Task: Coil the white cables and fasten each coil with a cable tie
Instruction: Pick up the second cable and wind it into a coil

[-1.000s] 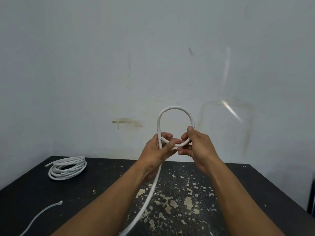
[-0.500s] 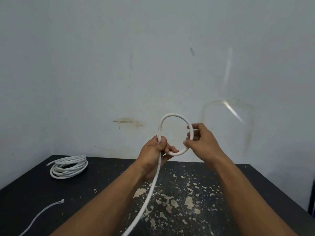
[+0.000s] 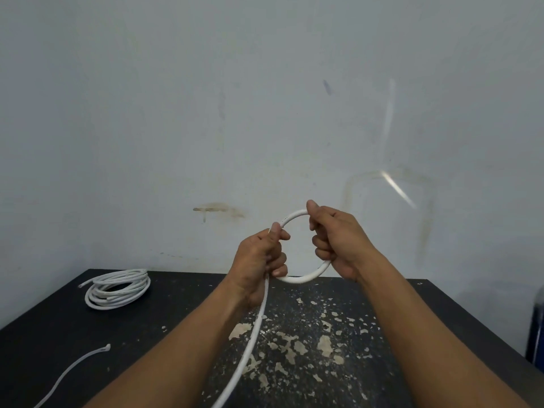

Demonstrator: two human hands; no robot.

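Both hands hold one small loop of white cable (image 3: 306,278) up in front of the wall, above the table. My left hand (image 3: 259,260) grips the loop's left side where the strands cross, thumb pressed on top. My right hand (image 3: 335,240) curls round the loop's right side, thumb on its top arc. The cable's long tail (image 3: 247,348) hangs from my left hand down past the bottom edge. A finished white coil (image 3: 117,288) lies at the table's back left. A thin white cable tie (image 3: 73,369) lies at the front left.
The black table (image 3: 412,334) has worn patches of chipped paint in its middle. A pale wall stands right behind it. A blue object (image 3: 537,331) shows at the right edge, beside the table.
The loop has become smaller and lower. My right hand slid up and round its right side to the top, while my left hand closed tighter at the crossing.
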